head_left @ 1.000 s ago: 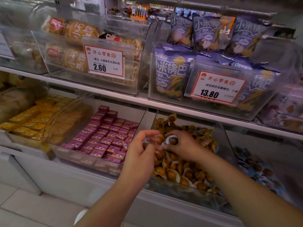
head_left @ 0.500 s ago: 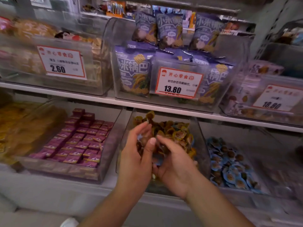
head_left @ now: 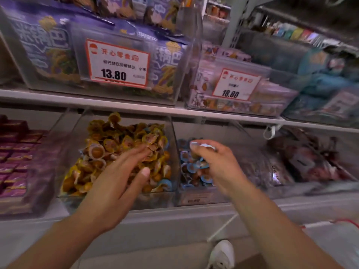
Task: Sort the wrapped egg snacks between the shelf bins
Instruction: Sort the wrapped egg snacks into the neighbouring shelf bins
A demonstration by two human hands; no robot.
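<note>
left hand [head_left: 116,183] hovers with fingers spread loose over the clear plastic bin [head_left: 124,200] of yellow-wrapped egg snacks [head_left: 116,144], holding nothing. right hand [head_left: 215,162] pinches a blue-wrapped egg snack [head_left: 206,146] above the neighbouring clear bin [head_left: 196,197] of blue-wrapped ones [head_left: 194,167].

The one camera sits on my head, looking forward and down at the lower shelf [head_left: 136,110] from close by. Its wide angle bends the shelf lines and takes in my forearms, the bins ahead and my shoe [head_left: 222,254] on the floor.
</note>
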